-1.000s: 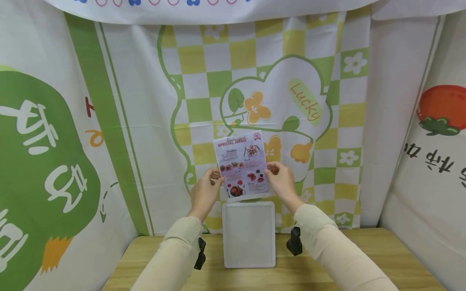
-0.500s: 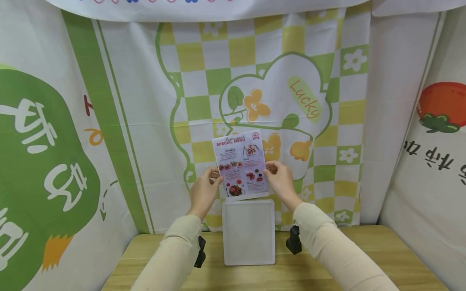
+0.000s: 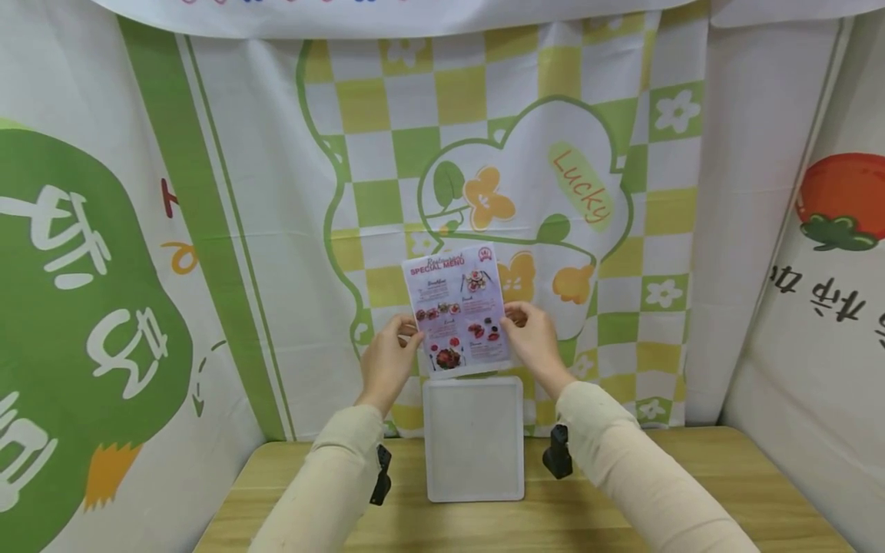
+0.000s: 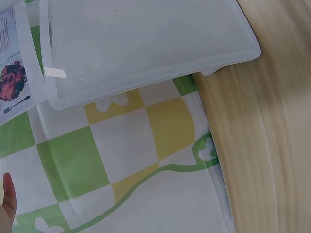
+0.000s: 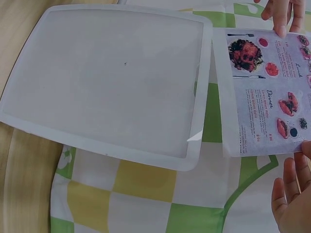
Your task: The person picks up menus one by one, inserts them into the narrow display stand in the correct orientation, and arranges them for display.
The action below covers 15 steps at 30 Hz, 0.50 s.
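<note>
Menu: a white rectangular paper sheet printed "Special Menu" with food pictures [image 3: 458, 315], held up slightly tilted, its top edge rising rightward.
Left hand [image 3: 389, 359]: pinches the sheet's left edge.
Right hand [image 3: 535, 342]: pinches the right edge.
Frame: a white rectangular panel with rounded corners and a raised rim [image 3: 474, 442], standing just below the sheet, apart from it.
Table: light wood-grain top [image 3: 276, 499] under the panel.
Backdrop: green-yellow-white checked cloth [image 3: 373, 169] behind.

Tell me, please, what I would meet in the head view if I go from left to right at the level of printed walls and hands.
Green patch, left fingers, menu, right fingers, "Lucky" lettering, tomato print.
</note>
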Tool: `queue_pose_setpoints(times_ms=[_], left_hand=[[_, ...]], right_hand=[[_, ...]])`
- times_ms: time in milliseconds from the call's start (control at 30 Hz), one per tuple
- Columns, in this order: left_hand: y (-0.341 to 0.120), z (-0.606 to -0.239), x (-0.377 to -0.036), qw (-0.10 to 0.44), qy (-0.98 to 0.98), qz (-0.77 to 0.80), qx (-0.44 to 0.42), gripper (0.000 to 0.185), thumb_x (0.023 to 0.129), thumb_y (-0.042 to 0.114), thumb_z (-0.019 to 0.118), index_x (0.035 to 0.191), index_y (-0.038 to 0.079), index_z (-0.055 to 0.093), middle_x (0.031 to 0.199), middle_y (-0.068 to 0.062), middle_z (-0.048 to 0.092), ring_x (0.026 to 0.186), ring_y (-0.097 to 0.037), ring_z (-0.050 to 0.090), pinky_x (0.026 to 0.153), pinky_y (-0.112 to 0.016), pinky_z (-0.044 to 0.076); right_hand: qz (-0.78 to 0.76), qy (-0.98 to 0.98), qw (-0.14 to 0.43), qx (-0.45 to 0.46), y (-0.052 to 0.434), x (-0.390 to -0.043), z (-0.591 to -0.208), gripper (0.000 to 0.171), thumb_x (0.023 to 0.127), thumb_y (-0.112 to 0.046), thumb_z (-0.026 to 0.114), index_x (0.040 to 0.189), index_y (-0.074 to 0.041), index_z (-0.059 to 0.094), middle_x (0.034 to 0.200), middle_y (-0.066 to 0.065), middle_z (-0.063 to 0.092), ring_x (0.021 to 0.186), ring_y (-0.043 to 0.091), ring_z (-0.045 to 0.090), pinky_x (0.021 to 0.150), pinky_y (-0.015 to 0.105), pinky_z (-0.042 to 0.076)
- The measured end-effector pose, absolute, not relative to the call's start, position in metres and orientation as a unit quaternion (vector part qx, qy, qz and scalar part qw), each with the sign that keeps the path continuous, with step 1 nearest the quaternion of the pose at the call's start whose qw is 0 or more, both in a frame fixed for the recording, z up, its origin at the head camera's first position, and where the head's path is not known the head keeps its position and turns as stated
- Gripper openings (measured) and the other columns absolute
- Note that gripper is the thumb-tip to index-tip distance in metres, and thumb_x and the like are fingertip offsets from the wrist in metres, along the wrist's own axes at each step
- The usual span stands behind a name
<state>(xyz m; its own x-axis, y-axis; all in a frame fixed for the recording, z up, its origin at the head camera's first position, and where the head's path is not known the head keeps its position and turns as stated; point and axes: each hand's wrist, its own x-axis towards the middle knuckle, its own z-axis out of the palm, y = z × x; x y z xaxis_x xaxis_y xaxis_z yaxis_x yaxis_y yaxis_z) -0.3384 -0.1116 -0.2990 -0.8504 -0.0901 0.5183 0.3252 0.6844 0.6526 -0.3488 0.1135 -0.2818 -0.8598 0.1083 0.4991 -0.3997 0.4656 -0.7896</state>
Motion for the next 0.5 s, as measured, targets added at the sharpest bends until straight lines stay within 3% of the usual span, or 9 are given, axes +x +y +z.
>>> queue_pose_setpoints(times_ms=[200, 500], left_hand=[[-0.113, -0.303, -0.337, 0.267, -0.878, -0.391, -0.073, 0.023, 0.095, 0.024, 0.068, 0.115, 0.013, 0.065, 0.107, -0.003, 0.072, 0.089, -0.022, 0.067, 0.073, -0.039, 0.052], [-0.114, -0.313, -0.337, 0.256, -0.888, -0.376, -0.069, 0.021, 0.094, 0.026, 0.069, 0.112, 0.015, 0.066, 0.104, -0.001, 0.073, 0.084, -0.018, 0.068, 0.065, -0.034, 0.050]], right_hand=[[0.509, -0.823, 0.235, 0.093, 0.114, -0.348, -0.284, 0.021, 0.093, -0.002, 0.065, 0.113, 0.004, 0.067, 0.099, 0.018, 0.068, 0.091, 0.028, 0.061, 0.082, 0.040, 0.050], [0.505, -0.835, 0.196, 0.093, 0.119, -0.344, -0.294, 0.024, 0.095, -0.004, 0.063, 0.117, 0.005, 0.063, 0.106, 0.018, 0.066, 0.098, 0.030, 0.060, 0.088, 0.042, 0.050]])
